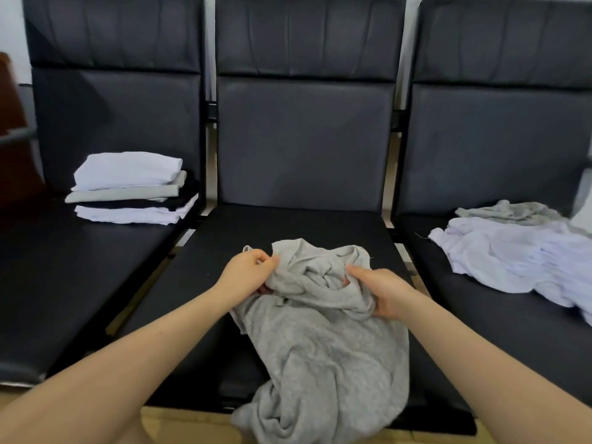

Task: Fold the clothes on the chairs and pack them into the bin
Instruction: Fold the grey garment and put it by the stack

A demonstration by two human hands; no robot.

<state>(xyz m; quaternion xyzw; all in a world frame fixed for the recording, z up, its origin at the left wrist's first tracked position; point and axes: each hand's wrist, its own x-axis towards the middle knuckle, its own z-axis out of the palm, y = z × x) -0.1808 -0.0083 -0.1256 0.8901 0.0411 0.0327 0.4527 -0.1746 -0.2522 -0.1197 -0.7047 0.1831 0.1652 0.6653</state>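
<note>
Grey jersey fills your grasp: the grey garment (323, 331) lies bunched on the middle chair (301, 225), its long axis running from the 12 o'clock bunch between your hands down to 6 o'clock, where the tail spills over the seat's front edge. Your left hand (246, 274) pinches a hem or collar edge at the garment's 10 o'clock corner, its fingers (267, 261) clamped on cloth; your right hand (381, 293) grips the folds at 2 o'clock, fingers curled into the fabric. Both hands sit level, neither nearer than the other. Judged from here, the next move is to draw the two held points apart toward 9 and 3 o'clock and lay the piece flat. Bare seat lies open at 12 o'clock, behind the bunch. The folded stack (131, 187) rests on the left chair (80, 267) at 10 o'clock, the unfolded pile (512, 251) on the right chair (499, 315) at 2 o'clock, both well apart from your hands. No bin is in view.
</note>
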